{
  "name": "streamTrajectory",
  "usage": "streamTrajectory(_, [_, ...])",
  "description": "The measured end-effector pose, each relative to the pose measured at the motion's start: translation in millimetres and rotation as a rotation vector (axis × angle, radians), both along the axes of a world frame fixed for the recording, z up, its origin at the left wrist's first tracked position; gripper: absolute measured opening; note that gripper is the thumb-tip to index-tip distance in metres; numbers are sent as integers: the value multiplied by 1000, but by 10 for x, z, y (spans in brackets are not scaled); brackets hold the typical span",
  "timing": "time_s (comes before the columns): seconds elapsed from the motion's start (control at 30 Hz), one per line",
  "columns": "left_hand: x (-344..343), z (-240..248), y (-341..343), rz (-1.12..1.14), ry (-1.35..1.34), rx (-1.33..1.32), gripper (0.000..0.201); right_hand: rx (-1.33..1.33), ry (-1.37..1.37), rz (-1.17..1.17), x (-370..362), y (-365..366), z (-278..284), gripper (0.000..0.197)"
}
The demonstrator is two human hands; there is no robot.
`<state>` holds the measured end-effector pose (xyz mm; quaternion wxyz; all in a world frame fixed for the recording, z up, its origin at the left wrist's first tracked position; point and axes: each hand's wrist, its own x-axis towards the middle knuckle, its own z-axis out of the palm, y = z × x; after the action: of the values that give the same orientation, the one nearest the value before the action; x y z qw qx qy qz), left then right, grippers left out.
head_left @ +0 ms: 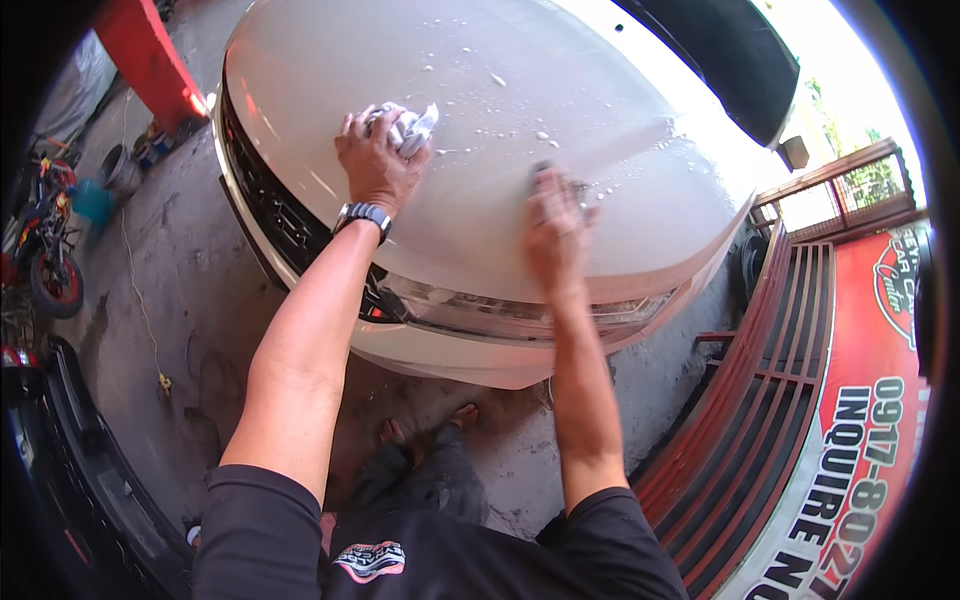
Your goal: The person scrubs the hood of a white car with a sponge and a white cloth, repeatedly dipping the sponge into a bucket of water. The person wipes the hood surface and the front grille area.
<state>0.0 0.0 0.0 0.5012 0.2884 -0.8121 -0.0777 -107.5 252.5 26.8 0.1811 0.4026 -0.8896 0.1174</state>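
A pale car hood (470, 215) spreads out in front of me, dotted with water drops and small white blobs of foam. On its left part, my left hand (381, 172) grips a crumpled white cloth (410, 128), with a metal-banded watch (364, 216) at the wrist. Farther right, my right hand (557, 232) is pressed on the wet surface and smeared by motion. Something small and dark (543, 168) shows at its fingertips, too blurred to name. Below the hood's front edge lie the headlight (520, 315) and the dark grille (285, 220).
A slatted reddish metal bench (745, 385) stands at the right beside a red banner (865, 290). On the left are a red post (150, 60), a small motorcycle (55, 240), buckets (120, 170) and a cord (140, 300) across the concrete floor. Another dark vehicle (85, 480) is at lower left.
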Motion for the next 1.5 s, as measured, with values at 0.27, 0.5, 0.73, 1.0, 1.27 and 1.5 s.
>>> streamTrajectory(0.27, [94,-37,-126,-10,11,-51,52,-129,-115,102,1052,-146,-386,57])
streamTrajectory(0.5, [-136,-19,115,-51,23,-19,51,-40,-91,-442,-1524,439,287,50])
streamTrajectory(0.73, [110,23,-102,-55,-11,-20,51,-102,-152,-121,-850,220,119,49])
streamTrajectory(1.0, [-90,-20,139,-72,-29,53,54,8,-139,-525,-2666,603,289,50])
streamTrajectory(1.27, [-16,-34,20,-44,-48,68,54,-52,-243,-319,-2830,765,555,47])
streamTrajectory(1.5, [-4,-4,34,-19,-47,67,54,-22,-16,-250,-2352,473,109,51])
